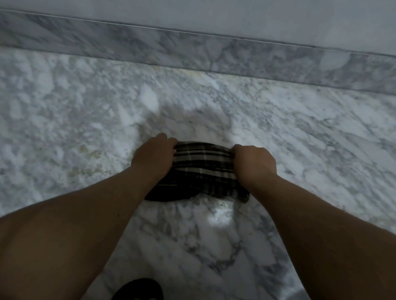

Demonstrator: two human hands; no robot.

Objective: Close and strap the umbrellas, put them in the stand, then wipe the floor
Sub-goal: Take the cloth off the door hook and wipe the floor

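Two hands, left [154,154] and right [255,163], gripping one plaid cloth [202,172], marble floor [75,104].

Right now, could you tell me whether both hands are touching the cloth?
Touching. The head view shows the left hand and right hand gripping opposite ends of the cloth.

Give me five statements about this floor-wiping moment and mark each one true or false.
1. Both hands grip the dark plaid cloth. True: left hand and right hand hold its far edge.
2. The cloth lies on a wooden floor. False: on the grey-veined white marble floor.
3. An umbrella lies beside the cloth. False: none is in view.
4. A marble skirting strip runs along the wall. True.
5. A black sandal shows at the bottom edge. True.
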